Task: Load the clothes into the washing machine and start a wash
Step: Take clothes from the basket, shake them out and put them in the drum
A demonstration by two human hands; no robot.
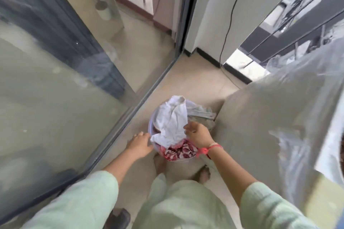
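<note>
Brace the basin (151, 123) with the straight-fingered left hand (139, 144); right hand (198, 135) (grasp unclear) should bunch the cloth (172, 122) whole

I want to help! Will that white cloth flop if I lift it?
Probably floppy: the white cloth lies crumpled, spilling over the tub rim. Likely light too, since it looks thin.

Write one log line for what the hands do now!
left hand: open, at rim of round lilac plastic basin | right hand: at crumpled white cloth, grip unclear | red patterned cloth: in basin
</note>
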